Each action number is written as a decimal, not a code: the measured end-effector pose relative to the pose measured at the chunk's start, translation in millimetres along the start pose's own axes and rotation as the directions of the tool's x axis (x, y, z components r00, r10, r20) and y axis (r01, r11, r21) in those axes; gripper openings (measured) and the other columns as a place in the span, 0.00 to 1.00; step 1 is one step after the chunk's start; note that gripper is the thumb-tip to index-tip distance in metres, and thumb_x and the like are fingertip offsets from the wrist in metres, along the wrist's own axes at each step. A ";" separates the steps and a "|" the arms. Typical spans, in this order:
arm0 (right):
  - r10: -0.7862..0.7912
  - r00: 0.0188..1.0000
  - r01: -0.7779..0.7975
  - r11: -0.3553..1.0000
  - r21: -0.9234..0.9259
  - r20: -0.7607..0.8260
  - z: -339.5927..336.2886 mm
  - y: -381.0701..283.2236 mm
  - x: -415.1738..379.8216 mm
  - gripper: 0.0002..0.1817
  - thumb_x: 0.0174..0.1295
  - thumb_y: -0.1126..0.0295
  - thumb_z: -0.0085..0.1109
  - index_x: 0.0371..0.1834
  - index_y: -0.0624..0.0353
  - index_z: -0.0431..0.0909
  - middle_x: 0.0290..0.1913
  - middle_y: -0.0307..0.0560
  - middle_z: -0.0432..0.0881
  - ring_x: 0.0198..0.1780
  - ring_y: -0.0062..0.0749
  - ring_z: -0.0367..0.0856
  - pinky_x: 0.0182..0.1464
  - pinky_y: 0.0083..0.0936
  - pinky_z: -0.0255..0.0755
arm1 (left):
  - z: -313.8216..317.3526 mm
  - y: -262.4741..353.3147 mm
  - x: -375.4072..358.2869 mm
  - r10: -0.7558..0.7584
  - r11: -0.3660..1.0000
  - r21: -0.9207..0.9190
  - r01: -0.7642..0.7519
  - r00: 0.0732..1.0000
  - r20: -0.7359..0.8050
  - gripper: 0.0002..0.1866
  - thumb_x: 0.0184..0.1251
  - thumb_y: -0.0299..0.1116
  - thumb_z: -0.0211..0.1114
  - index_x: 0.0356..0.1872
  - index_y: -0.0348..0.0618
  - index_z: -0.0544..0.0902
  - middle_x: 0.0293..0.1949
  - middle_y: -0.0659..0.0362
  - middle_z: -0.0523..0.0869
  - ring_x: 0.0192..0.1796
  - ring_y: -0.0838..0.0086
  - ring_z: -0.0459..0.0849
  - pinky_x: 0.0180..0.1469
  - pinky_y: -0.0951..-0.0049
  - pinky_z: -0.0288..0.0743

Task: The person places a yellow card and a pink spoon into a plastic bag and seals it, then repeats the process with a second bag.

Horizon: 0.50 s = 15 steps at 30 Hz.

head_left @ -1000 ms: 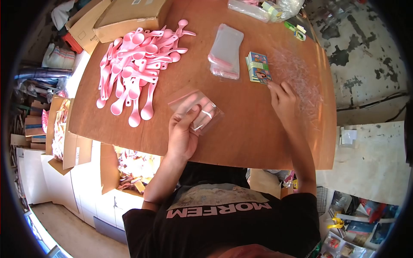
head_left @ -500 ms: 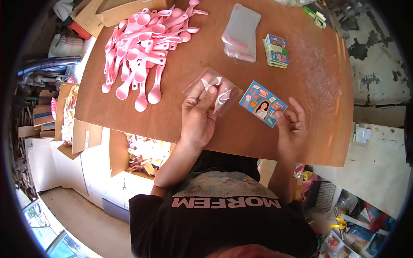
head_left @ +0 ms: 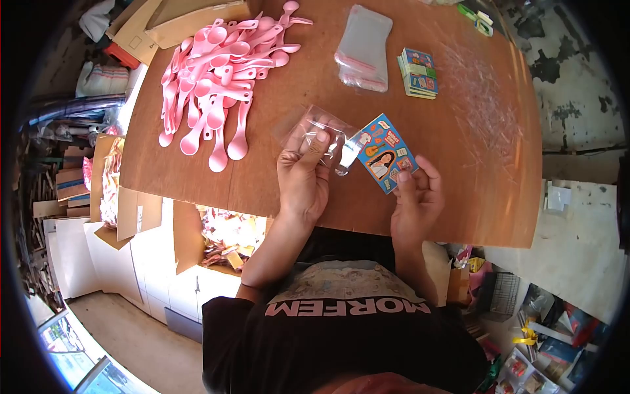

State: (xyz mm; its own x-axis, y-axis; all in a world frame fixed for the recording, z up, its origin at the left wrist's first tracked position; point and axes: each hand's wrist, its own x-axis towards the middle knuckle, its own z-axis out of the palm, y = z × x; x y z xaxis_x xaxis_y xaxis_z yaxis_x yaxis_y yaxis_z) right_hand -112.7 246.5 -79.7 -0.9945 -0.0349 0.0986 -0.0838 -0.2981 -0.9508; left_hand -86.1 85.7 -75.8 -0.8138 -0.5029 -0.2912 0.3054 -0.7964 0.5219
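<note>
Between the thumb and fingers of my left hand (head_left: 306,157) is a clear plastic bag (head_left: 308,121), with glare along its right end. My right hand (head_left: 417,197) pinches a blue printed card (head_left: 384,154) by its lower right corner, its picture side facing up. The card's left edge is right at the bag's open end, and the two overlap slightly in this view. Both hands are above the brown table (head_left: 275,187), near its front edge.
Pink plastic spoons (head_left: 216,85) lie heaped at the left. Clear bags (head_left: 364,46) are stacked at the back, beside a banded stack of cards (head_left: 418,73). Thin plastic strips (head_left: 482,98) spread over the right side, with green-handled scissors (head_left: 482,23) behind. An open carton (head_left: 187,236) stands below the table.
My right hand has moved left with the card, bringing it up to the bag and turning it steeper. My left hand stays nearly in place on the bag.
</note>
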 end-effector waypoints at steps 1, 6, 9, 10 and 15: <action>-0.001 1.000 0.001 1.000 0.001 -0.001 1.7 1.4 -1.1 0.19 0.63 0.79 0.63 0.57 0.67 0.72 0.42 0.48 0.83 0.44 0.22 0.82 0.44 0.17 0.78 | -0.3 -0.2 -0.5 -0.006 0.999 0.046 0.007 1.000 -0.004 0.25 0.71 0.22 0.59 0.68 0.36 0.68 0.57 0.53 0.81 0.59 0.70 0.81 0.61 0.70 0.79; -0.082 0.997 0.082 0.995 -0.059 -0.008 10.8 6.8 -7.0 0.19 0.63 0.79 0.63 0.57 0.69 0.72 0.43 0.50 0.84 0.44 0.23 0.83 0.44 0.16 0.77 | -6.7 -6.1 -0.4 0.001 0.999 0.049 -0.004 0.998 0.056 0.23 0.71 0.23 0.59 0.66 0.37 0.70 0.55 0.55 0.83 0.53 0.73 0.83 0.55 0.72 0.80; -0.102 0.993 0.111 0.979 -0.169 0.056 13.1 3.8 -12.5 0.19 0.64 0.80 0.63 0.57 0.69 0.71 0.44 0.53 0.84 0.44 0.24 0.83 0.43 0.16 0.77 | -3.2 -6.3 -1.5 0.011 1.000 -0.005 -0.011 0.997 0.070 0.22 0.69 0.23 0.62 0.64 0.37 0.72 0.53 0.56 0.84 0.51 0.75 0.84 0.53 0.74 0.81; -0.103 0.993 0.111 0.980 -0.167 0.059 12.7 5.0 -14.1 0.19 0.64 0.80 0.63 0.57 0.69 0.71 0.44 0.53 0.84 0.44 0.24 0.83 0.43 0.16 0.77 | -1.5 -6.3 -1.6 0.034 0.998 -0.050 -0.030 0.997 0.077 0.22 0.67 0.22 0.64 0.62 0.37 0.73 0.51 0.56 0.85 0.51 0.75 0.84 0.52 0.75 0.82; -0.091 0.990 0.106 0.984 -0.147 0.105 13.4 10.5 -17.1 0.19 0.63 0.82 0.62 0.56 0.69 0.71 0.43 0.54 0.84 0.44 0.25 0.84 0.43 0.18 0.78 | 3.1 -11.1 -7.2 0.017 1.000 -0.019 -0.015 0.996 0.088 0.26 0.68 0.21 0.64 0.66 0.33 0.69 0.55 0.52 0.83 0.55 0.73 0.83 0.56 0.73 0.80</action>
State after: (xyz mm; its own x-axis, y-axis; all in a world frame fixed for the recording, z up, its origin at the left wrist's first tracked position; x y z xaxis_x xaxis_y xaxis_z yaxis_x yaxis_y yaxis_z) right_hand -95.7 231.1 -87.4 -0.9707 -0.1077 0.2146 -0.1965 -0.1569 -0.9679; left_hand -85.2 99.3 -77.1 -0.8490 -0.4847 -0.2104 0.3269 -0.7947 0.5114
